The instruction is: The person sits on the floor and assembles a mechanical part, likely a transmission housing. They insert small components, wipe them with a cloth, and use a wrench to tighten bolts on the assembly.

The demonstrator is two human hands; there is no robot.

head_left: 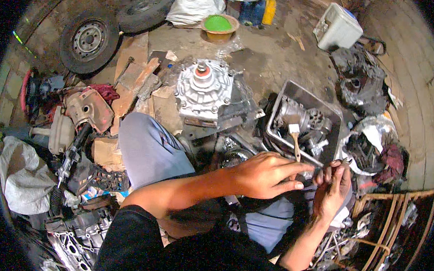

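Observation:
My left hand (266,176) reaches across my lap toward the right, palm down. Its forefinger and thumb are stretched out and apart, with nothing visible between them. Close to its fingertips, my right hand (331,186) is raised with its fingers curled up together. Something small and dark seems to be in those fingers, too small to make out. Just beyond both hands stands a grey metal tub (337,110) with greasy metal parts (296,115) in it. A paintbrush (295,137) with a wooden handle leans in the tub, bristles up, its lower end close to my left hand.
A silver gearbox housing (204,93) stands ahead on the floor. Dark castings (359,81) lie at the right, near a wooden rack (393,233). Wheels (89,40), a basin (220,35) and a white container (338,26) stand farther off. An engine part (76,248) lies at lower left.

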